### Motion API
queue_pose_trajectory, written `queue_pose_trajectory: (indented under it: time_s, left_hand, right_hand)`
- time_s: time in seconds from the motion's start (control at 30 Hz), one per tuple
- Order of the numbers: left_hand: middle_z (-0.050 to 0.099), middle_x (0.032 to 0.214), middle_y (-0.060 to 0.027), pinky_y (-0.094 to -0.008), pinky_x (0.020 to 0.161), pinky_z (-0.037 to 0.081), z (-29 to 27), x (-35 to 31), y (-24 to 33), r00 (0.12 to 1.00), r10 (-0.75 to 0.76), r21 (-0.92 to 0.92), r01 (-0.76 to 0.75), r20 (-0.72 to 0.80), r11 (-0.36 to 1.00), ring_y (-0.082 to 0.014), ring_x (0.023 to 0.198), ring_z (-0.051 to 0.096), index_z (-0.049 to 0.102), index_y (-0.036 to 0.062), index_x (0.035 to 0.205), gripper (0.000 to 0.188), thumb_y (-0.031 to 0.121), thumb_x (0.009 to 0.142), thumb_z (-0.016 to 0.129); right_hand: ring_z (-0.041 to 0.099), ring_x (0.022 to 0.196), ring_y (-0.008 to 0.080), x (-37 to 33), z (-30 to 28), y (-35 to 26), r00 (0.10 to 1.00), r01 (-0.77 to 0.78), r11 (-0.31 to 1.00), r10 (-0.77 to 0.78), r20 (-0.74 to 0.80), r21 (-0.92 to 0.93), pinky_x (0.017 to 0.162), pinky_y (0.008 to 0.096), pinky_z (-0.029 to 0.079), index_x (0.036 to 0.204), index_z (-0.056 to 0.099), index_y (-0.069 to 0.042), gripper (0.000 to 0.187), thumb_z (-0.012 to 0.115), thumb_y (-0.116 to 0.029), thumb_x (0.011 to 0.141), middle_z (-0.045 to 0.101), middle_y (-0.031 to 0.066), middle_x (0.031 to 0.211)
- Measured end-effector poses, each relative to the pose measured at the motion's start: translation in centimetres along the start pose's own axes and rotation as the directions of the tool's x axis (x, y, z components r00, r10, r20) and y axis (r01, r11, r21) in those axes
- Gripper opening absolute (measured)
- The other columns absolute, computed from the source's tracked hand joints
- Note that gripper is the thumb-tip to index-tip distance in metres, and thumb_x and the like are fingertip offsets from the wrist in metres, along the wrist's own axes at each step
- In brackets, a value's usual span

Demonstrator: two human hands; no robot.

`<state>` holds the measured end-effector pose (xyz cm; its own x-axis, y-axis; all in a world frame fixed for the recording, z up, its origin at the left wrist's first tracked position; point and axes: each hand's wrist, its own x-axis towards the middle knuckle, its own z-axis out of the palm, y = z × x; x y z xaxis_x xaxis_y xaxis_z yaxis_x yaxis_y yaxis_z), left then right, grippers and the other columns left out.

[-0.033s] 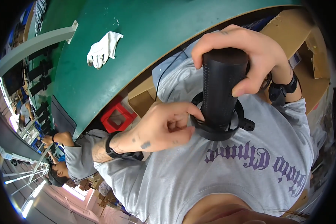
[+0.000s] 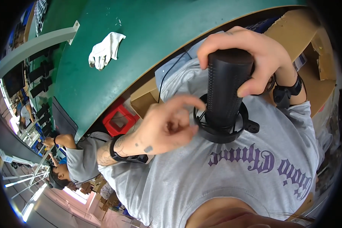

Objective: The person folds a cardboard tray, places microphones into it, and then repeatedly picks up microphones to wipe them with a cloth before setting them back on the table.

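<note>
My right hand (image 2: 260, 51) grips a black cylinder (image 2: 228, 85) with a perforated side, its fingers over the far side and the thumb against the near side. Around the cylinder's lower end sits a wider black open-framed ring (image 2: 220, 136), with a small holed tab on its right. My left hand (image 2: 165, 125), slightly blurred, is at the ring's left edge. Its index finger stretches toward the ring, apart from the thumb, while the other fingers curl in. I see nothing held in it.
A white glove (image 2: 106, 50) lies on the green table (image 2: 148, 34). By the table's edge are a red stool (image 2: 119, 119) and cardboard boxes (image 2: 296, 28). A grey metal bar (image 2: 38, 45) is mounted on the left. Beyond it, another person (image 2: 79, 161) works at the bench.
My left hand has drawn back a little from the ring, its index finger lifting off the edge. The cylinder has shifted very slightly right in my right hand.
</note>
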<state>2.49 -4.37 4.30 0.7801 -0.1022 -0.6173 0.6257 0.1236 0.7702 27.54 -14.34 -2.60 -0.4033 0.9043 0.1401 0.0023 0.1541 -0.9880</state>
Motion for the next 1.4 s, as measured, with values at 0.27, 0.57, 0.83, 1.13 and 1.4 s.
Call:
queue_pose_trajectory:
  time_s: [0.27, 0.57, 0.83, 1.13, 1.4]
  left_hand:
    - [0.06, 0.087, -0.0085, -0.0202, 0.062, 0.045, -1.3, -1.6, -1.6, 0.846, 0.404, 0.271, -0.322, -0.348, 0.907, -0.011, 0.074, 0.058, 0.045, -0.0067, 0.116, 0.102, 0.051, 0.044, 0.089]
    - [0.062, 0.088, -0.0112, -0.0302, 0.061, 0.054, 1.9, 0.9, 3.9, 0.279, 0.929, 0.938, -0.178, -0.243, 0.298, -0.0231, 0.07, 0.064, 0.059, -0.0023, 0.103, 0.075, 0.037, 0.048, 0.09]
    - [0.059, 0.081, -0.0151, -0.0229, 0.046, 0.048, 1.3, 2.3, 2.8, 0.044, 0.996, 0.991, -0.118, 0.074, -0.069, -0.0169, 0.057, 0.055, 0.066, -0.0007, 0.1, 0.038, 0.034, 0.084, 0.061]
    - [0.06, 0.09, -0.0172, -0.0223, 0.045, 0.046, 2.0, 2.2, 3.8, 0.038, 0.988, 0.98, -0.138, 0.149, -0.143, -0.0173, 0.061, 0.056, 0.069, 0.0129, 0.099, 0.026, 0.023, 0.074, 0.07]
    - [0.06, 0.095, 0.0017, -0.0263, 0.068, 0.035, 3.3, 1.5, 3.7, 0.183, 0.949, 0.96, 0.06, 0.257, -0.272, -0.0128, 0.085, 0.046, 0.063, 0.0367, 0.101, 0.033, 0.023, 0.072, 0.054]
  right_hand:
    - [0.058, 0.085, 0.0142, -2.8, 1.6, 1.0, 0.73, 0.206, 0.904, 0.113, -0.674, 0.375, 0.071, 0.024, 0.046, 0.116, 0.046, 0.003, 0.078, 0.072, -0.048, 0.063, 0.055, 0.0077, 0.094]
    - [0.062, 0.077, 0.0232, 0.1, 1.9, 0.9, 0.681, 0.437, 0.758, 0.073, -0.728, 0.485, 0.067, 0.0306, 0.054, 0.123, 0.035, -0.004, 0.081, 0.072, -0.05, 0.068, 0.057, 0.0202, 0.095]
    - [0.062, 0.073, 0.0196, 0.6, 0.9, 1.3, 0.789, 0.394, 0.749, 0.022, -0.614, 0.533, 0.064, 0.0277, 0.051, 0.126, 0.034, 0.003, 0.083, 0.064, -0.052, 0.071, 0.059, 0.0222, 0.092]
    - [0.057, 0.056, 0.0115, 1.2, 1.1, 0.7, 0.788, 0.377, 0.729, 0.071, -0.612, 0.571, 0.047, 0.0188, 0.049, 0.123, 0.034, 0.0, 0.084, 0.07, -0.056, 0.071, 0.053, 0.0179, 0.09]
    - [0.052, 0.059, 0.0055, 2.2, 2.8, -0.9, 0.736, 0.37, 0.764, 0.107, -0.669, 0.529, 0.05, 0.0141, 0.045, 0.12, 0.038, -0.003, 0.084, 0.066, -0.065, 0.071, 0.051, 0.0099, 0.088]
